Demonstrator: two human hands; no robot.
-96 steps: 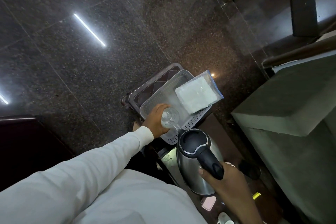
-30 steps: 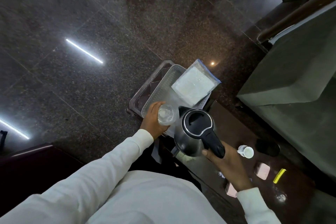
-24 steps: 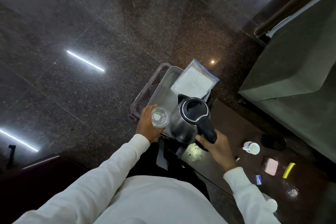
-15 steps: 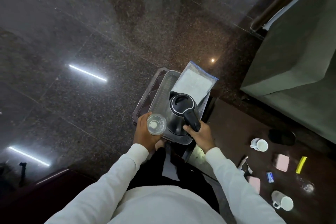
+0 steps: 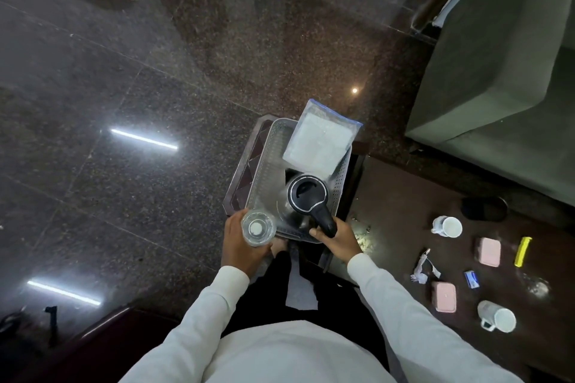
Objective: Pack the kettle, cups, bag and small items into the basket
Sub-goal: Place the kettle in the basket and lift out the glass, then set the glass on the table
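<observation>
The steel kettle (image 5: 306, 200) with a black lid stands inside the grey perforated basket (image 5: 267, 165). My right hand (image 5: 337, 239) grips its black handle at the basket's near edge. My left hand (image 5: 241, 246) holds a clear glass (image 5: 257, 227) upright just outside the basket's near left corner. A clear zip bag (image 5: 320, 141) with white contents leans across the basket's far end. On the dark table to the right lie two white cups (image 5: 448, 226) (image 5: 497, 317), two pink boxes (image 5: 489, 251) (image 5: 444, 296), a yellow item (image 5: 522, 251), a small blue packet (image 5: 471, 278) and a tea bag (image 5: 424, 266).
The basket sits on a dark brown tray (image 5: 245, 171) on a low stand over a polished granite floor. A black round object (image 5: 483, 208) lies at the table's far edge. A grey-green sofa (image 5: 504, 56) fills the right side.
My right hand carried the kettle left from the table and set it down in the basket. My left hand kept the glass by the basket's near corner. The view swung right over the table.
</observation>
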